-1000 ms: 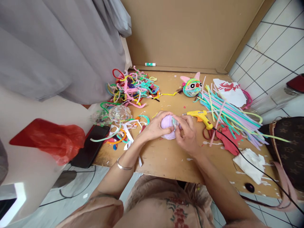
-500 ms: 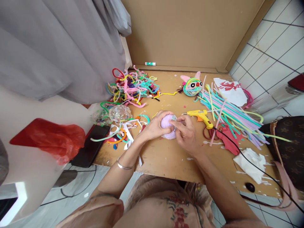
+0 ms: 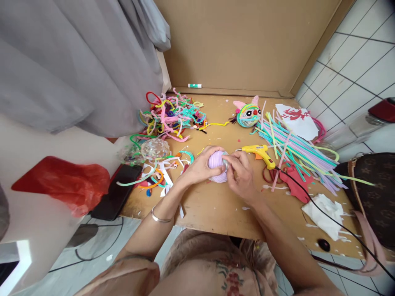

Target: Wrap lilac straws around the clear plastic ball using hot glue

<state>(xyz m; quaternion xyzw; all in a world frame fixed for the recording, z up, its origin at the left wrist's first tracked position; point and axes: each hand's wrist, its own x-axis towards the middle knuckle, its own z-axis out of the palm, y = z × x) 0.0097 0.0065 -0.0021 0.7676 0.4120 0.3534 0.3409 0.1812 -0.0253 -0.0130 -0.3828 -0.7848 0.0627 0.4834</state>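
A clear ball wound with rows of lilac pipe cleaner (image 3: 217, 161) is over the front middle of the table. My left hand (image 3: 202, 166) curls round its left side, thumb across the front and fingers over the top. On the ball's right side, a clear, uncovered patch shows beside the windings. There my right hand (image 3: 240, 174) is closed, its index finger and thumb pressing the lilac strand against the ball; its fingertips partly hide the strand's end. A yellow hot glue gun (image 3: 254, 150) lies just beyond my right hand, nozzle pointing left.
Loose pipe cleaners (image 3: 302, 148) lie at right, near red scissors (image 3: 269, 174), red felt (image 3: 296, 181) and a white tissue (image 3: 324, 216). A decorated ball with pink ears (image 3: 248, 115) stands behind. At left are tangled pipe cleaners (image 3: 173, 115) and another clear ball (image 3: 155, 149). The glue gun's cord crosses the right side.
My right fingertips have shifted slightly along the ball's right side, and the index finger is more bent. My left hand keeps its hold. The whole view has shifted a little.
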